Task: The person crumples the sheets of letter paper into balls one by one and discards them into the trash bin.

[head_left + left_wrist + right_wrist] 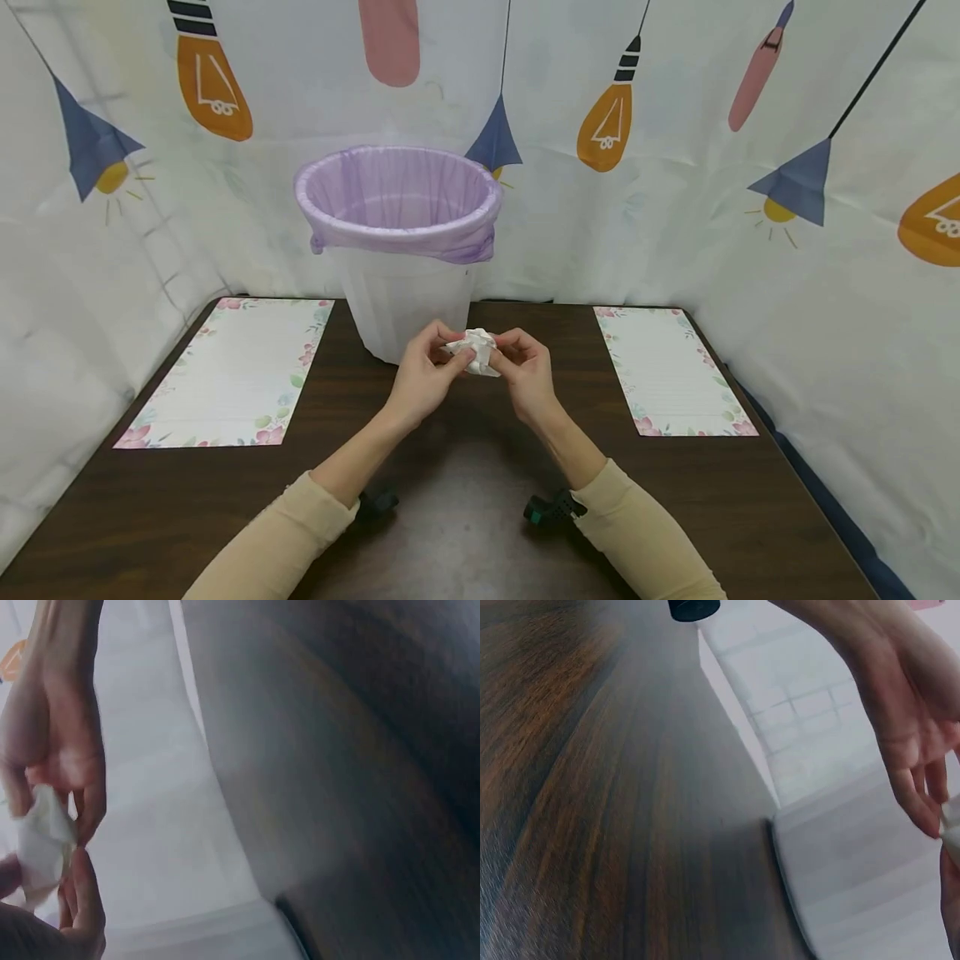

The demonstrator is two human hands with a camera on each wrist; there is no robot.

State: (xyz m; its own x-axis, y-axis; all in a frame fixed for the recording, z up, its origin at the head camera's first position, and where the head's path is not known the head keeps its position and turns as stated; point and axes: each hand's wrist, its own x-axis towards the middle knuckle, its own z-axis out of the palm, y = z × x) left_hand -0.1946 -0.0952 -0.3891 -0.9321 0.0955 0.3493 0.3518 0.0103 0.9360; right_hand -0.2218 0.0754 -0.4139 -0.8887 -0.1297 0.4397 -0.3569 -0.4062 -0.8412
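Note:
A crumpled piece of white paper (478, 350) is held between both hands, above the middle of the dark table. My left hand (422, 372) pinches its left side with thumb and fingers. From the other side my right hand (531, 377) pinches it, fingertips close to those of the left. In the left wrist view the crumpled paper (43, 844) shows at the left edge between the two hands. Only a sliver of the paper (951, 829) appears in the right wrist view. Just behind the hands stands a white bin (401, 292) with a purple liner (397, 237) folded over its rim.
A flower-bordered sheet (232, 375) lies on the table's left side, and a similar sheet (671, 371) on the right. The dark wooden table (465, 533) runs back to a white curtain (547, 242) printed with lamps and bulbs.

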